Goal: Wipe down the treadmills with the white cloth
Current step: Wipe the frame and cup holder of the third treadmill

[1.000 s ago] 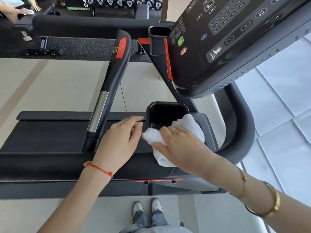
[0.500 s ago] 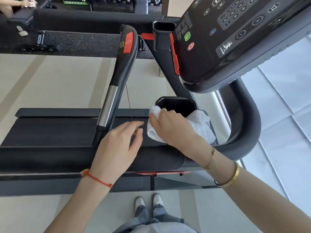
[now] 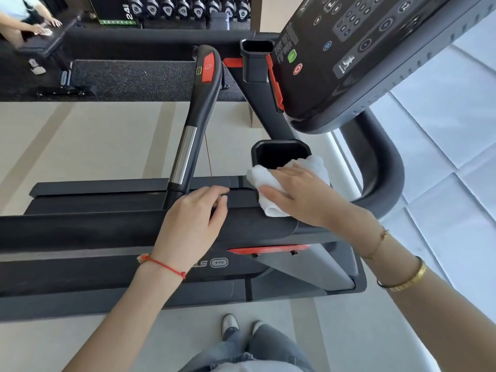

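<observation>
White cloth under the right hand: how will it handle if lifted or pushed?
Probably floppy: the white cloth is bunched and folded under the right hand. Likely light, with a fluffy look. When pushed it may bunch or snag at the cup holder rim rather than slide flat.

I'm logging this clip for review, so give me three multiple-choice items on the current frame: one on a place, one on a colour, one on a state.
1. Where does the crumpled white cloth lie?
A. On the floor
B. At the near edge of the black square cup holder
C. Over the console

2. What colour is the thin string bracelet on the left wrist?
A. Red
B. Blue
C. Green

3. How is the right hand placed?
A. Hanging idle
B. Gripping the chrome-banded handlebar
C. Pressing flat on the cloth

Answers: 1 B, the cloth overlaps the holder's near rim on the black treadmill; 2 A, the cord shows red; 3 C, straight fingers lie across the cloth.
</observation>
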Motion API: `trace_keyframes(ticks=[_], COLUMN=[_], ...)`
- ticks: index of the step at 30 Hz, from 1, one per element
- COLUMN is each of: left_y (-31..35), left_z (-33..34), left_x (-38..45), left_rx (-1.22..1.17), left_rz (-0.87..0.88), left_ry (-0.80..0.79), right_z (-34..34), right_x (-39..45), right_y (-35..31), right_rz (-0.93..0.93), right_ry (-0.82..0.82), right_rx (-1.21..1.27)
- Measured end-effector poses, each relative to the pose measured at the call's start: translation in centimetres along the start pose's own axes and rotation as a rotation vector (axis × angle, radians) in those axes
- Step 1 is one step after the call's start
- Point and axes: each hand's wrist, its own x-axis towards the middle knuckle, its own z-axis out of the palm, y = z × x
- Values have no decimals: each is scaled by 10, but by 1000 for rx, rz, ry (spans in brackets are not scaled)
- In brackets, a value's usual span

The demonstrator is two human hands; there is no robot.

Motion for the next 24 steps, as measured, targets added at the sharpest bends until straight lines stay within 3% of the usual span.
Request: trace_keyframes(ticks=[6, 9, 13, 19, 24], left_y=[3, 4, -3, -7, -21], left_z=[0, -2, -5, -12, -23], left_x=[-5, -10, -20, -39, -44], left_rx=[8, 13, 59, 157, 174], left_rz=[17, 27, 21, -31, -61], left_ry=[33, 58, 55, 95, 119], right_z=[-23, -29, -23, 11, 30], right_x=[-33, -45, -54, -44, -39], right_y=[12, 4, -10, -24, -35], right_rz=[-56, -116, -330, -234, -248], right_ry=[-203, -307, -274, 50, 313], right_rx=[354, 284, 173, -127, -163])
